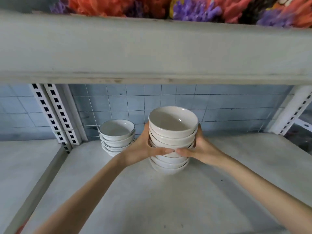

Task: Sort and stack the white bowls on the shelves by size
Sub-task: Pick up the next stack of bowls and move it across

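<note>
A tall stack of several white bowls (173, 130) stands on the grey shelf (185, 200), near its middle. My left hand (143, 147) grips the stack's left side and my right hand (200, 147) grips its right side. Both thumbs meet across the front, about halfway up the stack. The lower bowls (168, 164) sit below my thumbs. A second, shorter stack of white bowls with dark rims (117, 136) stands to the left and a little further back, partly hidden by my left hand.
The shelf above (152, 53) hangs low over the bowls, with orange and purple artificial flowers (185, 7) on top. Perforated white uprights (55, 115) stand at the back left and another upright (293, 110) at the back right. A blue tiled wall (219, 105) closes the back.
</note>
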Demonstrator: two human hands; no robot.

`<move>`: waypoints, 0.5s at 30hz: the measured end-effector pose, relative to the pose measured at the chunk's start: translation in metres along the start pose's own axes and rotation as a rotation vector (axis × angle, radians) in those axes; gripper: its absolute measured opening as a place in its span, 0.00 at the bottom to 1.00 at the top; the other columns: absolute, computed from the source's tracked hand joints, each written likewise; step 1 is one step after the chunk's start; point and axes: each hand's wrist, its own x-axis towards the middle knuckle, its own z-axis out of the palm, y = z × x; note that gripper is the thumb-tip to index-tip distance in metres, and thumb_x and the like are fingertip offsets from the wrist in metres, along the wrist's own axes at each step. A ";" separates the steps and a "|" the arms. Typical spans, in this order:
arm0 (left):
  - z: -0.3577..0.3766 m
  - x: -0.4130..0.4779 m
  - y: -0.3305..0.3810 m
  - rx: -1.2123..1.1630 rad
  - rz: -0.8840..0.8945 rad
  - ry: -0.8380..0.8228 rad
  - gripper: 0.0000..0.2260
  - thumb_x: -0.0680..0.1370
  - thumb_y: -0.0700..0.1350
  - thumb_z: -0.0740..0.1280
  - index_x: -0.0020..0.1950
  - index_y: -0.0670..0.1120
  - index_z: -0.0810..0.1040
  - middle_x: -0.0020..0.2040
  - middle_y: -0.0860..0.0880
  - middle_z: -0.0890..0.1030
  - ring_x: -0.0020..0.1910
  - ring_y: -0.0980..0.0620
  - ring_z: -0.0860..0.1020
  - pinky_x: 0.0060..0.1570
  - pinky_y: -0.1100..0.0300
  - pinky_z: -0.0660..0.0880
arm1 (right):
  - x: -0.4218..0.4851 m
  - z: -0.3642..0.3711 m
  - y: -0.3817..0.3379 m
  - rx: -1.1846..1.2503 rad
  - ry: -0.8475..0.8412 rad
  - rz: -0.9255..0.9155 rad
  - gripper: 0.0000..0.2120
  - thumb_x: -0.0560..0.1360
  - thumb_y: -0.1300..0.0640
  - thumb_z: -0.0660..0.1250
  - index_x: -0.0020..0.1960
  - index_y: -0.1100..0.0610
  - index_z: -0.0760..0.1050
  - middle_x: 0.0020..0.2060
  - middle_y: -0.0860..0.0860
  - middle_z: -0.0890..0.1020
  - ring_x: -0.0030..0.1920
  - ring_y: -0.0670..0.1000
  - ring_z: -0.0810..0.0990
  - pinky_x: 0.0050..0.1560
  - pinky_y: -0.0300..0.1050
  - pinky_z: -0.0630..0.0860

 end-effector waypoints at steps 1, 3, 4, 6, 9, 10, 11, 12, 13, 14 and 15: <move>0.001 0.000 0.001 0.001 -0.007 0.018 0.45 0.62 0.54 0.79 0.72 0.62 0.54 0.68 0.65 0.69 0.68 0.66 0.66 0.66 0.64 0.67 | 0.002 -0.002 0.001 0.007 -0.007 -0.008 0.52 0.57 0.34 0.76 0.69 0.44 0.49 0.66 0.37 0.66 0.67 0.34 0.65 0.61 0.31 0.68; 0.002 0.000 0.001 -0.004 -0.008 0.038 0.44 0.63 0.51 0.79 0.71 0.60 0.56 0.67 0.63 0.71 0.68 0.64 0.68 0.66 0.62 0.68 | 0.006 -0.005 0.003 0.008 -0.019 -0.026 0.51 0.56 0.35 0.77 0.69 0.42 0.50 0.67 0.38 0.67 0.68 0.37 0.66 0.64 0.36 0.68; 0.002 0.000 0.001 -0.012 -0.007 0.049 0.45 0.63 0.50 0.79 0.72 0.58 0.57 0.68 0.60 0.72 0.68 0.61 0.69 0.67 0.59 0.69 | 0.008 -0.006 0.004 0.004 -0.027 -0.032 0.50 0.56 0.35 0.77 0.68 0.41 0.51 0.67 0.38 0.68 0.68 0.37 0.66 0.65 0.38 0.68; 0.003 0.000 0.002 -0.020 -0.012 0.085 0.45 0.61 0.50 0.79 0.72 0.56 0.59 0.67 0.58 0.73 0.67 0.60 0.71 0.66 0.57 0.70 | 0.010 -0.007 0.007 0.015 -0.040 -0.040 0.48 0.57 0.37 0.78 0.67 0.39 0.52 0.66 0.37 0.68 0.68 0.38 0.67 0.65 0.39 0.68; 0.007 -0.002 0.004 -0.037 -0.031 0.158 0.45 0.58 0.51 0.80 0.71 0.53 0.62 0.64 0.58 0.76 0.64 0.61 0.74 0.62 0.61 0.73 | 0.012 -0.009 0.008 0.044 -0.040 -0.046 0.49 0.55 0.37 0.79 0.67 0.42 0.54 0.65 0.38 0.69 0.67 0.38 0.68 0.63 0.38 0.70; 0.008 -0.003 0.005 -0.037 -0.037 0.181 0.45 0.57 0.51 0.80 0.70 0.53 0.62 0.63 0.58 0.76 0.63 0.62 0.74 0.60 0.63 0.73 | 0.013 -0.009 0.007 0.050 -0.033 -0.054 0.51 0.54 0.37 0.79 0.68 0.45 0.54 0.65 0.39 0.69 0.66 0.37 0.69 0.62 0.36 0.70; 0.009 -0.003 0.007 -0.037 -0.033 0.199 0.44 0.57 0.51 0.80 0.69 0.54 0.64 0.61 0.59 0.77 0.61 0.64 0.75 0.57 0.66 0.74 | 0.014 -0.010 0.005 0.059 -0.027 -0.063 0.53 0.53 0.37 0.79 0.68 0.47 0.54 0.64 0.40 0.70 0.65 0.37 0.70 0.61 0.35 0.71; 0.010 -0.002 0.008 -0.038 -0.028 0.214 0.42 0.56 0.50 0.80 0.66 0.56 0.65 0.60 0.60 0.77 0.59 0.65 0.75 0.55 0.69 0.73 | 0.014 -0.010 0.004 0.069 -0.021 -0.071 0.54 0.52 0.37 0.80 0.69 0.50 0.55 0.63 0.40 0.70 0.64 0.37 0.71 0.60 0.34 0.71; 0.012 -0.002 0.009 -0.040 -0.023 0.225 0.40 0.57 0.48 0.80 0.64 0.57 0.66 0.59 0.60 0.77 0.58 0.67 0.76 0.53 0.70 0.73 | 0.015 -0.011 0.002 0.074 -0.017 -0.075 0.55 0.51 0.39 0.80 0.69 0.51 0.55 0.62 0.41 0.71 0.63 0.38 0.72 0.60 0.34 0.72; 0.012 -0.001 0.010 -0.046 -0.020 0.236 0.38 0.58 0.46 0.80 0.63 0.57 0.66 0.59 0.60 0.77 0.56 0.68 0.76 0.52 0.71 0.73 | 0.015 -0.012 0.001 0.078 -0.016 -0.078 0.54 0.51 0.41 0.80 0.68 0.51 0.55 0.62 0.41 0.71 0.62 0.38 0.72 0.60 0.35 0.72; 0.013 0.000 0.011 -0.050 -0.016 0.242 0.37 0.60 0.43 0.81 0.63 0.56 0.66 0.59 0.59 0.77 0.55 0.68 0.77 0.51 0.71 0.73 | 0.015 -0.012 -0.001 0.085 -0.017 -0.081 0.53 0.52 0.43 0.80 0.68 0.51 0.56 0.62 0.41 0.71 0.62 0.37 0.73 0.59 0.34 0.73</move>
